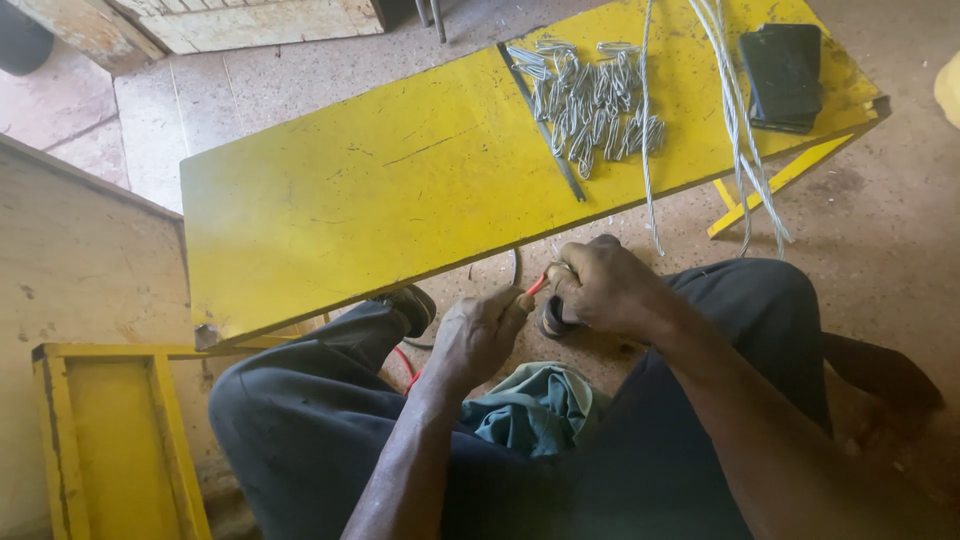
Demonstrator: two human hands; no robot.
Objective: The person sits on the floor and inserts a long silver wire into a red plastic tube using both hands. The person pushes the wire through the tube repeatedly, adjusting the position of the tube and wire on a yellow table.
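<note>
Below the yellow desk (400, 190) edge, the left hand (480, 335) and the right hand (600, 285) are both clenching a thin red-handled tool (537, 286), probably stiff, light and slightly slippery, best gripped along its handles, between the knees.
</note>
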